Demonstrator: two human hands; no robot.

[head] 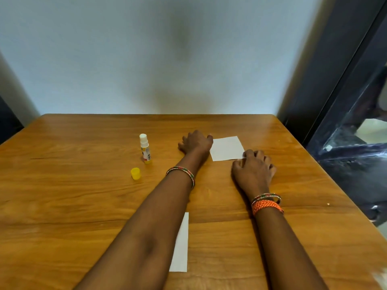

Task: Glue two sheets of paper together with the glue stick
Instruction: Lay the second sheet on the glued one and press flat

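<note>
The small white square sheet of paper (227, 148) lies flat toward the far middle of the brown wooden table (83, 206), with both hands at its edges — the left hand (195, 142) loosely curled at its left side, the right hand (254, 167) spread with fingertips on its near right corner; neither grips anything. A second white sheet (181, 243) lies well apart near the front edge, partly under the left forearm. The white glue stick with yellow base (145, 148) stands uncapped to the left, its yellow cap (135, 173) beside it. I cannot tell whether glue has been spread; joining remains. There is open table all round.
</note>
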